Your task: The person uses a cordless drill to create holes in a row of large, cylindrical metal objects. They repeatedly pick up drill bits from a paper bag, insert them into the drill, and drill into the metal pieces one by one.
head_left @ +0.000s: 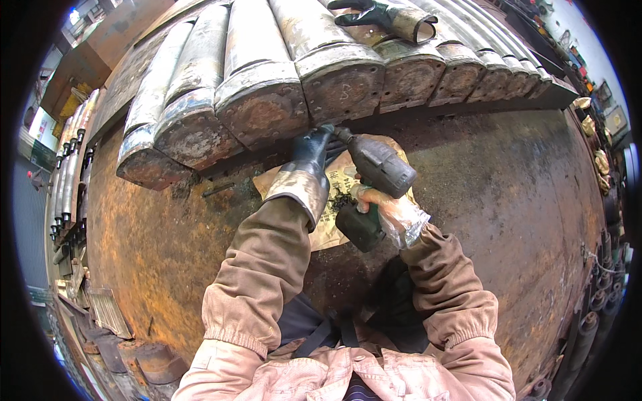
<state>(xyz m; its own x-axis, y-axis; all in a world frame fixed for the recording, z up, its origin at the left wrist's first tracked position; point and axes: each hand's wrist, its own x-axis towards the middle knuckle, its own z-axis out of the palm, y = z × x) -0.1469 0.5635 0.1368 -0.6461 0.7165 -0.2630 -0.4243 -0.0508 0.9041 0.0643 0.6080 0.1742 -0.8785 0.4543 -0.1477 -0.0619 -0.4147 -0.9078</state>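
My right hand [384, 208], in a thin clear plastic glove, is wrapped round the handle of a dark cordless impact wrench [381, 164]. The tool's nose points away to the left, and its bulky base [359, 227] hangs below my fist. My left hand [313, 146] wears a black rubber glove with a dirty pale cuff. Its fingers are closed at the wrench's nose, by the lower edge of a cylinder end; what they pinch is hidden. Beneath both hands lies a creased yellowish paper sack [328, 234], with a heap of small dark fasteners [342, 200] on it.
Several heavy metal cylinders [261, 110] lie side by side along the far side of a rusty steel table [174, 247]. An empty black glove [394, 19] rests on top of them. A short dark rod [219, 190] lies to the left. More cylinders [588, 327] are at the right edge.
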